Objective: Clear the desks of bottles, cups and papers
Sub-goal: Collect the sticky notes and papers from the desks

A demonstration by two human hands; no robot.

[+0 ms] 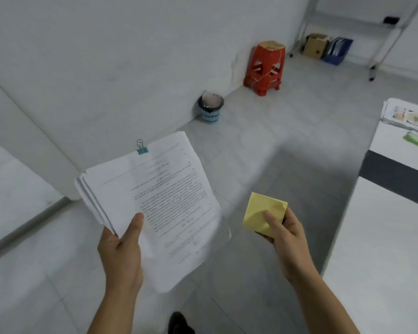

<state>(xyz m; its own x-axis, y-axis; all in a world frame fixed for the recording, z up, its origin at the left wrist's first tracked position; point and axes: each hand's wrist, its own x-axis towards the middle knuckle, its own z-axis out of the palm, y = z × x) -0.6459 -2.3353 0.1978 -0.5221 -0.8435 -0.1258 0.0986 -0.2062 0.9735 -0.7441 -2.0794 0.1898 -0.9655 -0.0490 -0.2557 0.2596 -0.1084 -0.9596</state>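
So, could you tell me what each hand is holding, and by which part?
The left hand grips the paper stack at its lower left corner, thumb on top; the right hand pinches the yellow sticky-note pad at its lower right edge.

One head cam only, wide-angle, aimed fwd & down from standing height. Left hand (121, 251), right hand (287, 239) close under lens; bin (210, 115) farther off; edges look bent, prob. lens.

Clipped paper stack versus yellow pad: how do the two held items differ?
The paper stack is white with printed text; the yellow pad is blank. The paper stack is much larger than the yellow pad. The left hand holds the paper stack; the right hand the yellow pad. Both are held over the floor.
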